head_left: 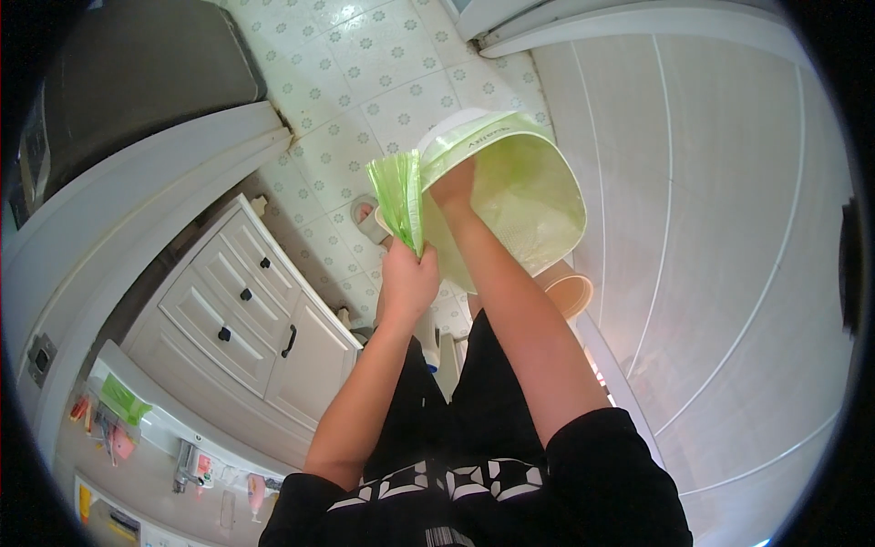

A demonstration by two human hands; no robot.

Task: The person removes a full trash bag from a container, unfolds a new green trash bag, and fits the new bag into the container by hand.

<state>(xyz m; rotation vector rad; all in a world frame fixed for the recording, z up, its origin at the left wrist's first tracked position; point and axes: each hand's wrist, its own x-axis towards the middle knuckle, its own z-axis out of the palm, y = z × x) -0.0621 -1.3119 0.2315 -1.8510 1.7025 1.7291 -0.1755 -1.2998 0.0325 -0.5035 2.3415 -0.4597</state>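
Item: white waste bin [456,128] at twelve o'clock, being lined with a pale green bin bag [529,196]. Left hand [407,278] fist-clamps the bag's gathered pleats [398,196] at eleven o'clock of the bin mouth. Right hand [453,185] presses inside the liner; its grip is hidden. Advice: release pleats gradually, spreading the film evenly round the rim, avoiding tears.

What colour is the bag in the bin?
Translucent light green bin liner; the head view shows it best.

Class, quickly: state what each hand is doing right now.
Left hand: closed, gripping the bunched green bag.
Right hand: at the rim of the white bin lined with the bag; grip cannot be told.
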